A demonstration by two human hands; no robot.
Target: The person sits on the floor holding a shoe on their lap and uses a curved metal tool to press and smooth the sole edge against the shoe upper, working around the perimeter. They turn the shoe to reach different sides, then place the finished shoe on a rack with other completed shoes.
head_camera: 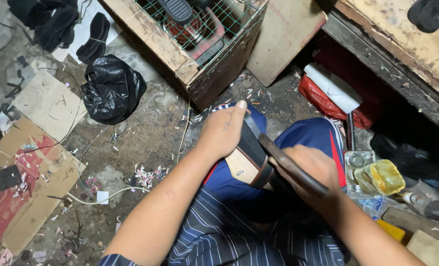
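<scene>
Both hands are working over the person's lap: the left hand point(223, 132) is gripping the black strap point(253, 148) of a sandal point(244, 165), fingers wrapped over it and thumb stretched up along its edge, while the right hand point(314, 170) is clenching the handle of a dark, flat tool point(291, 165) whose long blade is lying across the strap. That sandal, with its pale tan sole showing beneath the strap, is resting on the person's knee, between the two hands and against the blue trousers point(239, 184). Just right of the right hand, a small tray point(353, 170) is sitting on the ground with a yellowish lump in clear wrap point(382, 177) lying on it. Ahead of the knees, a wooden crate point(180, 54) covered with green netting is standing on the dirty floor, with a flat wooden board point(283, 34) leaning beside it. Farther left, a knotted black plastic bag point(112, 88) is lying near flattened cardboard point(27, 182) that is scattered with paper scraps, and a white cord point(106, 197) is trailing across the floor between them.
</scene>
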